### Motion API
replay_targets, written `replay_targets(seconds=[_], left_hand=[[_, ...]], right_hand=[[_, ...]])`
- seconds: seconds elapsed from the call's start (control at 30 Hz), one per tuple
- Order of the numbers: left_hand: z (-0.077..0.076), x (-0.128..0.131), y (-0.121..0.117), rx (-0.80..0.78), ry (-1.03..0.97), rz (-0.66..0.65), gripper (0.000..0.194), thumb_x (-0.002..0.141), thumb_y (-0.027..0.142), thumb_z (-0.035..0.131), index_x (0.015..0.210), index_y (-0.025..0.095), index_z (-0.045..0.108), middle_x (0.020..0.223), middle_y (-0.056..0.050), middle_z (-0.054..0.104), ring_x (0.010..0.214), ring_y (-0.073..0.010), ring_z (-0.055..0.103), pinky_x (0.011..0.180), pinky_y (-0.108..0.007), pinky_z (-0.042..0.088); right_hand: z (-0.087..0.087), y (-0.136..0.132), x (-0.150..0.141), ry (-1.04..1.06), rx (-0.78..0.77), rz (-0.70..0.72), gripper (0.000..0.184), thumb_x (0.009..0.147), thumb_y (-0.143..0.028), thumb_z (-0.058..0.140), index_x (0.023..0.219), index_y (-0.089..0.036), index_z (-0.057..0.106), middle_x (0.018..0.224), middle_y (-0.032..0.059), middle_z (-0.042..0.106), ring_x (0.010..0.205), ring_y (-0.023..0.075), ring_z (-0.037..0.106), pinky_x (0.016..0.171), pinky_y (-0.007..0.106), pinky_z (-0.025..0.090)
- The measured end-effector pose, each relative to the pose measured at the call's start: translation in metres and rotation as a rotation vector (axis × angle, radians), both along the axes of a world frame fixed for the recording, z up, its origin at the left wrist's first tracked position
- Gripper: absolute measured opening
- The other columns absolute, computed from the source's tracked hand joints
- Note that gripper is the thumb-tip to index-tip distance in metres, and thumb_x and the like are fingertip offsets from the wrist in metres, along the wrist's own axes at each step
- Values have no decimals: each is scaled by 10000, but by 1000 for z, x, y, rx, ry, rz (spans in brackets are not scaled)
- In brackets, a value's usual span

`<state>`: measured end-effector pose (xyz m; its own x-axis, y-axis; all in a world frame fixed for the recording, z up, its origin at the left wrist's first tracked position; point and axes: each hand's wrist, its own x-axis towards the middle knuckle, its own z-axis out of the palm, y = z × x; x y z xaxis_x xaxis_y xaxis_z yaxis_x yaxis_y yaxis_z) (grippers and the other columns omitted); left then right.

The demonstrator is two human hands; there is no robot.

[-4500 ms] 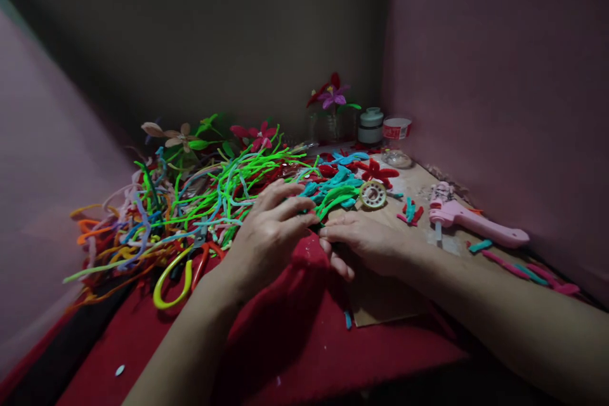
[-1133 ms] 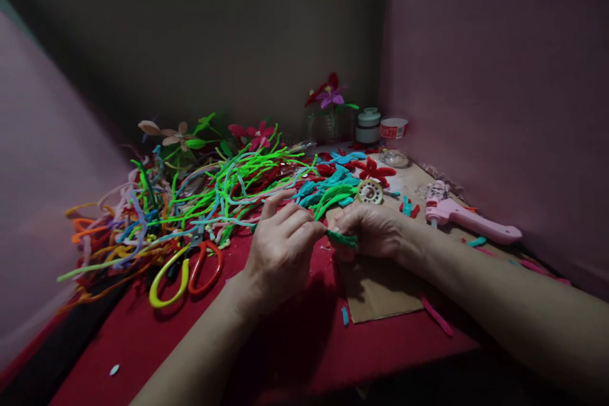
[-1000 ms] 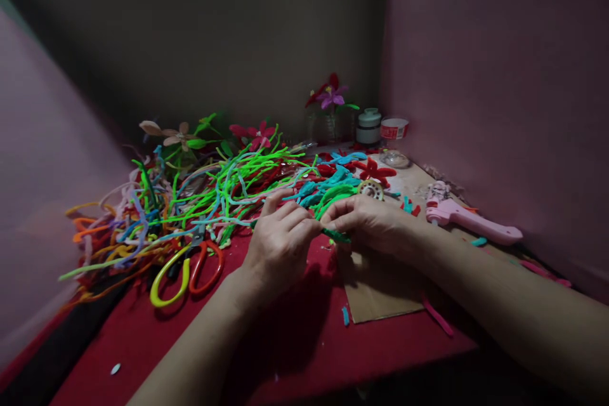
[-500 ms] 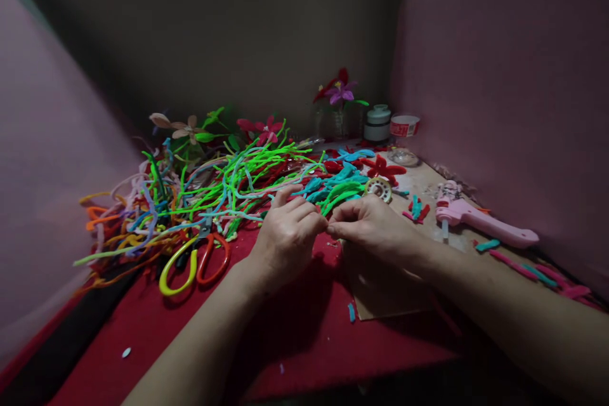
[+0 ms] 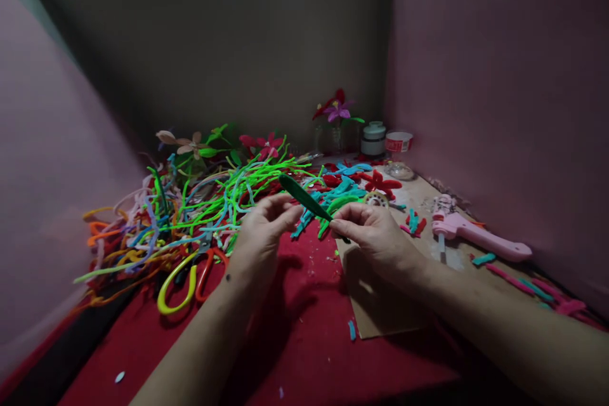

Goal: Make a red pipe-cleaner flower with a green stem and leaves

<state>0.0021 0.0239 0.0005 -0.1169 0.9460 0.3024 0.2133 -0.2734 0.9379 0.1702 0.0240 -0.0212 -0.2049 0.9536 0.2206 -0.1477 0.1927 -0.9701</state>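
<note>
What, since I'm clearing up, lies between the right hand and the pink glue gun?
In the head view, a small cluster of teal and red scraps lies between the right hand and the pink glue gun.

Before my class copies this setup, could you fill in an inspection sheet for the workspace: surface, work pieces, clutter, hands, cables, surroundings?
Surface: red covering with scattered crumbs; cardboard piece under the right forearm; white disc at front left.
Work pieces: dark green leaf-like strip, held up at a slant.
Clutter: tangled fuzzy stems at left, yellow-and-red-handled tool beside them; pink glue-gun-like tool at right.
Hands: right hand pinches the strip's lower part; left hand is close to it, contact unclear.
Cables: nothing seen.
Surroundings: dark back wall, pinkish right wall; fuzzy purple flower and lidded jar at the back.
</note>
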Motion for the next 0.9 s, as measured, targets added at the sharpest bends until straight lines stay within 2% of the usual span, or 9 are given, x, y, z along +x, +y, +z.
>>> replay_targets(seconds=[0.07,0.1,0.23,0.37,0.47,0.67,0.8,0.9], left_hand=[[-5,8,-2,-186,-81,-203,233,685,330,642,788,122,619,698,-26,603,574,-107,528,565,-254,431],[-7,12,-3,-224,-93,-234,208,679,325,646,712,121,624,642,-16,595,548,-100,514,551,-245,418],[-7,21,-10,-230,-43,-145,214,641,270,670,505,128,585,499,12,550,489,-87,470,524,-234,381],[-6,18,-9,-260,19,-148,168,643,248,655,537,123,617,527,-7,592,498,-97,488,528,-239,383],[-6,17,-8,-235,10,-136,173,648,241,649,530,129,589,505,10,567,468,-85,463,492,-227,368],[-4,12,-6,-230,107,-217,202,631,271,674,530,134,565,469,33,512,445,-69,418,464,-215,323],[2,10,-6,-291,108,-299,203,623,279,661,527,129,565,449,28,493,427,-71,409,451,-217,320],[3,14,-9,-339,141,-294,195,643,256,622,516,128,547,434,24,486,412,-74,410,445,-219,324]], right_hand=[[0,-2,-2,4,-11,-5,86,678,-213,607,639,-144,571,592,-28,523,564,89,450,579,238,352],[0,-3,-2,-2,-17,-1,85,674,-213,609,642,-142,576,592,-27,523,564,90,449,578,239,353],[-2,-5,-4,-39,-56,13,97,664,-226,621,641,-137,588,595,-22,532,561,93,451,569,243,354],[-3,-3,-4,-17,-128,1,105,631,-213,648,611,-134,583,563,-32,524,519,76,427,532,234,332],[-3,-2,-2,50,-177,18,105,604,-197,666,604,-126,588,550,-29,537,511,72,441,534,230,331],[-4,0,0,232,-412,233,122,530,-111,659,642,-115,612,494,-26,550,444,75,470,492,223,334],[-5,-1,-1,266,-438,252,124,514,-73,640,618,-124,597,496,-33,555,440,72,483,491,215,352],[-4,-4,-4,225,-413,183,108,515,-79,632,597,-131,584,472,-44,534,426,67,458,468,209,333]])
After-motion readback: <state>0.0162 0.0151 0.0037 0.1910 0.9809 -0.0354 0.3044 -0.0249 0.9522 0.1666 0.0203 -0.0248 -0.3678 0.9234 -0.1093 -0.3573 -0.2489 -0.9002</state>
